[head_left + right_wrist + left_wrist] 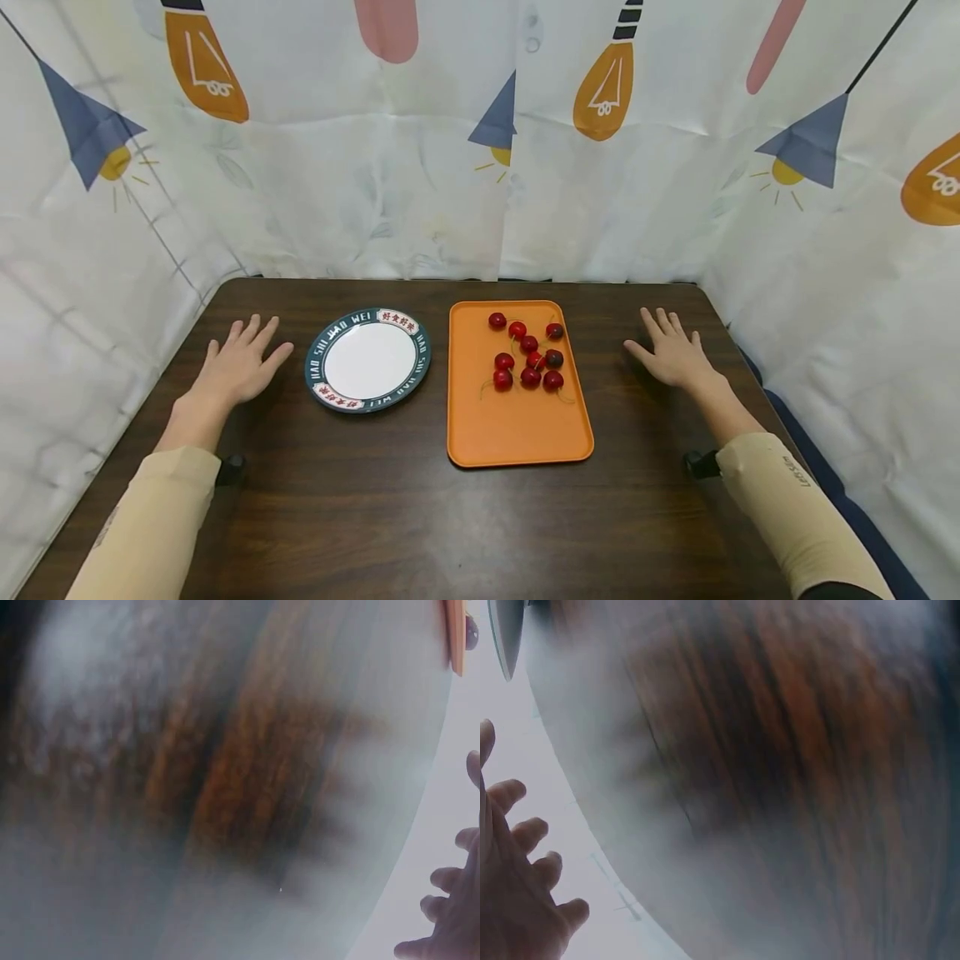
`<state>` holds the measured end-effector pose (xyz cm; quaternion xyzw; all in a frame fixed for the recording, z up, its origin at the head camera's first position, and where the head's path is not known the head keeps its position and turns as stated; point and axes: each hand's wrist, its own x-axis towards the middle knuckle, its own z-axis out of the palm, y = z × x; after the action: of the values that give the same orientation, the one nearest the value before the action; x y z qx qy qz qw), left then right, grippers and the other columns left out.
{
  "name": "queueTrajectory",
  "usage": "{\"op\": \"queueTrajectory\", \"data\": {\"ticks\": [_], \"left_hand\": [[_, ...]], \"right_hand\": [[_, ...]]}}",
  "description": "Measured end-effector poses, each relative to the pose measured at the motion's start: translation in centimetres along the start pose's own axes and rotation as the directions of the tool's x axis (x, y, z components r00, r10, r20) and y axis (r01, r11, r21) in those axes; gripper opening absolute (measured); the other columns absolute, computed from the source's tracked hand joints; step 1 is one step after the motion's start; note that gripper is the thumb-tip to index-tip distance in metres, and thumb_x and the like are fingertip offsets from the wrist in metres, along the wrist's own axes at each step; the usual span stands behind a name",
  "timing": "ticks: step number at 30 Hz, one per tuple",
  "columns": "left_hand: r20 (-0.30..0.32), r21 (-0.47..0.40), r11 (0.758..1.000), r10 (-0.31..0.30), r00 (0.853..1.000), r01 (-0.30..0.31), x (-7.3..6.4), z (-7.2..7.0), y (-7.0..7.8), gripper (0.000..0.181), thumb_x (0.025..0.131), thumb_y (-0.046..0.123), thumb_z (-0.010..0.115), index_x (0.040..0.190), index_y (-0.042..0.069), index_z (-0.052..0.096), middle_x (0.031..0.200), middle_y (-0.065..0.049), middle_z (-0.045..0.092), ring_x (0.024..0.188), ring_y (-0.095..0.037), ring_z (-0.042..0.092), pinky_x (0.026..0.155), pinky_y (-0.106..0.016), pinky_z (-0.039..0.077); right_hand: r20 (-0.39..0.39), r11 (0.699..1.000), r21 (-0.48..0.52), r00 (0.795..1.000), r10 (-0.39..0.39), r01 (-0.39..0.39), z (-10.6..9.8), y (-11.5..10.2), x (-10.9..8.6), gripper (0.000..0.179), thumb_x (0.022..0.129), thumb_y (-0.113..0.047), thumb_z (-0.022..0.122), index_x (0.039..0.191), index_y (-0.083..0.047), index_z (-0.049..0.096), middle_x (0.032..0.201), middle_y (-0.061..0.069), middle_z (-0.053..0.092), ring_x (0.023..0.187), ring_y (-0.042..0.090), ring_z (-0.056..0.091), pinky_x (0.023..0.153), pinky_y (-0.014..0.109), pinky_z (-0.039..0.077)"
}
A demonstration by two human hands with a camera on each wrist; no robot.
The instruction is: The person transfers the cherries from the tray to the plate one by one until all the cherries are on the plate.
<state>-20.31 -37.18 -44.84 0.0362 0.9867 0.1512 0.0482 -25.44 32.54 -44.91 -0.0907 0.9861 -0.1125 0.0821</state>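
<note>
My left hand [237, 367] is held palm down with fingers spread over the left side of the table, holding nothing. Just right of it lies a round white plate [371, 361] with a dark green lettered rim. An orange rectangular tray [517, 429] sits right of the plate, its upper half bearing several dark red cherries [530, 377], some with stems. Over the table's right side my right hand [675, 354] has its fingers spread, also without anything in it. Both the left wrist view's fingers [531, 834] and the right wrist view's fingers [446, 879] look extended.
The dark brown wooden table [360, 517] has rounded far corners. A white printed curtain [315, 192] with lamps and bulbs hangs along its back and sides. Beyond the right table edge runs dark blue fabric [817, 475].
</note>
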Motion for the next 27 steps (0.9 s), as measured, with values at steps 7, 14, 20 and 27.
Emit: {"op": "queueTrajectory", "data": {"ticks": [7, 14, 20, 27], "left_hand": [[-0.006, -0.11, 0.994, 0.011, 1.0, -0.012, 0.4, 0.5, 0.9, 0.076, 0.11, 0.051, 0.027, 0.159, -0.006, 0.016, 0.159, -0.041, 0.01, 0.145, -0.061, 0.005, 0.108, -0.082, 0.007], [-0.055, -0.249, 0.968, -0.003, 0.999, -0.01, 0.6, 0.4, 2.4, 0.074, 0.11, 0.047, 0.036, 0.156, -0.009, 0.026, 0.155, -0.04, 0.026, 0.142, -0.06, 0.022, 0.111, -0.074, 0.021], [-0.049, -0.45, 0.892, -0.08, 0.996, 0.049, 0.4, 0.4, 3.3, 0.067, 0.11, 0.043, 0.041, 0.155, -0.005, 0.033, 0.147, -0.036, 0.04, 0.131, -0.054, 0.043, 0.104, -0.069, 0.04], [0.061, -0.688, 0.718, -0.085, 0.995, 0.103, 0.5, 0.6, 3.7, 0.065, 0.11, 0.034, 0.046, 0.157, -0.008, 0.028, 0.15, -0.035, 0.037, 0.13, -0.049, 0.047, 0.093, -0.042, 0.057]], "right_hand": [[-0.038, 0.999, 0.04, 0.999, -0.022, 0.024, 0.5, -0.2, -0.1, 0.086, 0.105, -0.062, 0.037, 0.165, -0.006, 0.008, 0.166, 0.031, 0.004, 0.151, 0.052, 0.002, 0.112, 0.078, 0.007], [-0.122, 0.991, 0.099, 0.99, -0.074, 0.086, 0.7, -0.6, 0.0, 0.084, 0.106, -0.06, 0.038, 0.164, -0.004, 0.014, 0.165, 0.031, 0.013, 0.149, 0.053, 0.014, 0.112, 0.075, 0.02], [-0.194, 0.969, 0.201, 0.976, -0.104, 0.143, 0.7, -1.6, 0.0, 0.076, 0.107, -0.053, 0.042, 0.162, -0.004, 0.023, 0.162, 0.028, 0.026, 0.14, 0.05, 0.036, 0.11, 0.069, 0.032], [-0.224, 0.87, 0.414, 0.957, -0.186, 0.267, 1.0, -2.7, 0.1, 0.057, 0.107, -0.03, 0.056, 0.154, -0.002, 0.039, 0.149, 0.025, 0.047, 0.104, 0.04, 0.066, 0.088, 0.057, 0.054]]}}
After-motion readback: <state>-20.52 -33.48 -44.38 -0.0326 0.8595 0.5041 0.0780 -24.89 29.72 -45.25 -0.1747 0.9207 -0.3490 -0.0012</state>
